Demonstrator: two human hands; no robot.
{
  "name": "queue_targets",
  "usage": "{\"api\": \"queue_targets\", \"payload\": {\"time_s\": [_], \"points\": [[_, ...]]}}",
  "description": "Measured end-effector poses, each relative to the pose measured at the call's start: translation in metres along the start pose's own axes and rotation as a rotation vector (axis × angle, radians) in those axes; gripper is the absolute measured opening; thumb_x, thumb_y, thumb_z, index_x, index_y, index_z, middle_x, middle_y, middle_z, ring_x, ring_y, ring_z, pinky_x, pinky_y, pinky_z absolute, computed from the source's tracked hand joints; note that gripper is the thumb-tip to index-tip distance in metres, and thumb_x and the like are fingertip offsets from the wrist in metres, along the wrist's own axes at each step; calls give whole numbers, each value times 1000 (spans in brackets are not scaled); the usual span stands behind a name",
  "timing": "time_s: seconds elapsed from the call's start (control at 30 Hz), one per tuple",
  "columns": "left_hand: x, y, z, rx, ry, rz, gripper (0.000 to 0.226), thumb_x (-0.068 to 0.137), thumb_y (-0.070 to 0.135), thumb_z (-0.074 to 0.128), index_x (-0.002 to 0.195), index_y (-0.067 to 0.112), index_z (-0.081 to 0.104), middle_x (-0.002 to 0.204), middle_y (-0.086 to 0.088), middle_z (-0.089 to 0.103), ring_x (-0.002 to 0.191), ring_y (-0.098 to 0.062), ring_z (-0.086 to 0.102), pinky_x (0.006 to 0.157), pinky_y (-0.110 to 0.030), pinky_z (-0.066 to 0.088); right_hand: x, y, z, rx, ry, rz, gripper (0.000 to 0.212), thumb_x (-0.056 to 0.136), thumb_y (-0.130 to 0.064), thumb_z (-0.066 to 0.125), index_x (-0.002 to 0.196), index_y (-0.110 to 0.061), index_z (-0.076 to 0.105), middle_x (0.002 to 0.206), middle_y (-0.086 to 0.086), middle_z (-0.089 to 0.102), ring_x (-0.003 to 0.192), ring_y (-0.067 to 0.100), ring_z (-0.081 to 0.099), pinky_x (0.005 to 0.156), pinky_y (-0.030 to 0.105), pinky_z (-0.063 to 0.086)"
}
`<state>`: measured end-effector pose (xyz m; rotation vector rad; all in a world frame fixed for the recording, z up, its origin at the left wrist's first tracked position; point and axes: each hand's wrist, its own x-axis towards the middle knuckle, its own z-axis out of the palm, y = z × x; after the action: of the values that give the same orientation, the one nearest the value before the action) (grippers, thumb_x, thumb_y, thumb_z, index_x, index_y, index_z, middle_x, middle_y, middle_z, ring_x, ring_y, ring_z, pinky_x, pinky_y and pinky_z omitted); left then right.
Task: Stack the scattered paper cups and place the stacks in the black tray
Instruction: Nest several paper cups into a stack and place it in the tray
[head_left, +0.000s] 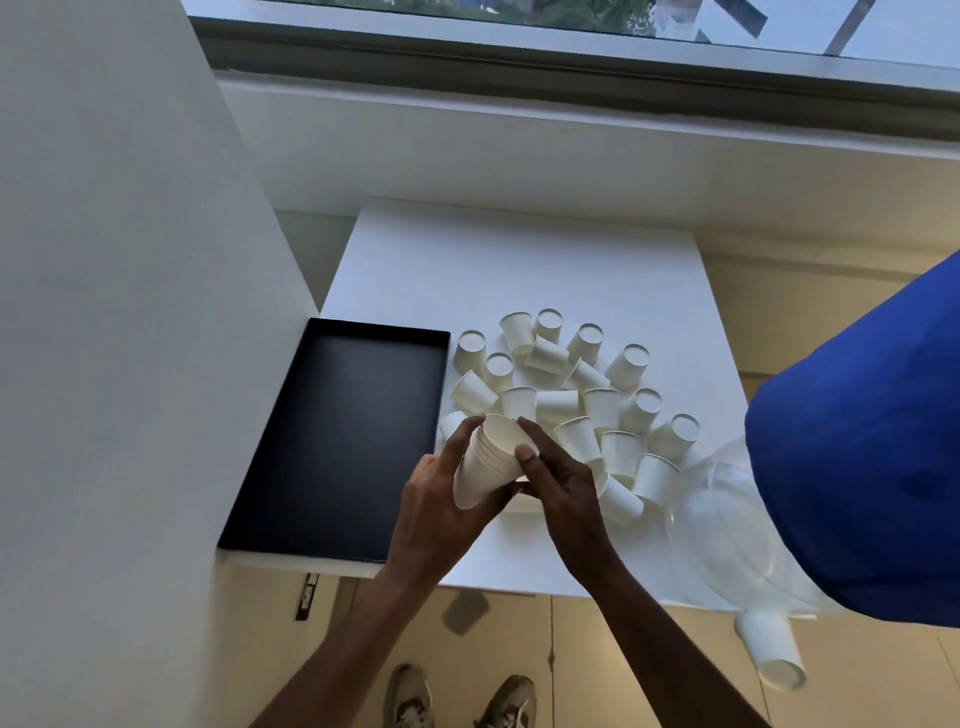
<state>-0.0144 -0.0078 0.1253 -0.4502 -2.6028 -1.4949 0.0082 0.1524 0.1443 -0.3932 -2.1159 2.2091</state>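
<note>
- The left hand (434, 512) wraps the lower body of a stack of paper cups (485, 462), fingers curled round it from the left; the stack tilts, its open mouth facing up and away from the person
- The right hand (563, 486) closes on the same stack from the right, thumb (527, 460) laid on the wall near the rim, other fingers behind the rim; so the stack sits clamped between both hands, above the white table (519, 260)
- The black tray (337, 447) lies just left of the held stack, with no cups in it
- Loose cups (587, 395) lie scattered right of and beyond the hands, some upside down, some on their sides
- One cup (771, 649) lies on the floor, right of the table
</note>
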Motion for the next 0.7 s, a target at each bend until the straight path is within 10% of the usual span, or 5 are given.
{"api": "queue_targets", "payload": {"time_s": [0.23, 0.7], "points": [[9, 6, -21, -178, 106, -148, 76, 79, 54, 83, 143, 41, 45, 117, 24, 64, 95, 14, 66, 68, -11, 57, 8, -6, 23, 189, -91, 155, 46, 105, -44, 36, 140, -24, 57, 133, 2, 68, 120, 25, 66, 92, 44, 58], [15, -36, -69, -691, 471, -615, 53, 77, 40, 84, 119, 28, 55, 121, 1, 73, 99, -10, 76, 72, -39, 65, 10, 13, 106, -138, -212, -103, 44, 85, -18, 81, 124, -21, 61, 109, -7, 71, 94, 17, 71, 76, 29, 61]]}}
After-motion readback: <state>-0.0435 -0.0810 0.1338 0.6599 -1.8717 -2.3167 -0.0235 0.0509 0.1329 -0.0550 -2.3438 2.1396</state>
